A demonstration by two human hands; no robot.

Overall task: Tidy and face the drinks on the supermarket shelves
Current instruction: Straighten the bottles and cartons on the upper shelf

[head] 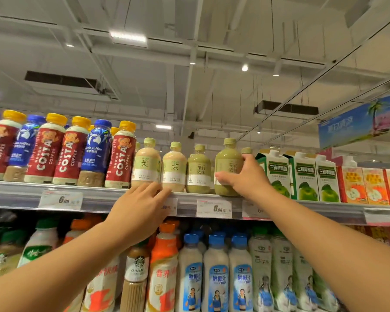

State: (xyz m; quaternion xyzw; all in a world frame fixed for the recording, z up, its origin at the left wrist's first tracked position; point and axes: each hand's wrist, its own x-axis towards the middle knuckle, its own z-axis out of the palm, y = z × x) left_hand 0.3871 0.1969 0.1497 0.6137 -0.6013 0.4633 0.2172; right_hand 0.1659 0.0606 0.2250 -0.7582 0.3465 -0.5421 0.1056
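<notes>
Right hand (245,179) wrapped round a green bottle (229,170) on the top shelf (113,194): thumb under the label, fingers (249,158) curled over the bottle's right shoulder, gripping it upright at the shelf's front edge. Left hand (142,208) raised just below the shelf lip, fingers (164,192) loosely spread and slightly bent, tips touching the base of a beige bottle (173,170), holding nothing. Between these, one more green bottle (198,172); left of them another beige bottle (145,165). All four squat, round-shouldered, clear plastic with pale green caps, pale labels facing out, filled with opaque milky drink. Further left, taller red and blue coffee bottles (63,152) with yellow and blue caps. Right of the held bottle, gable-top cartons (300,176) printed with green apples. Price tags (214,208) clipped along the shelf rail.
</notes>
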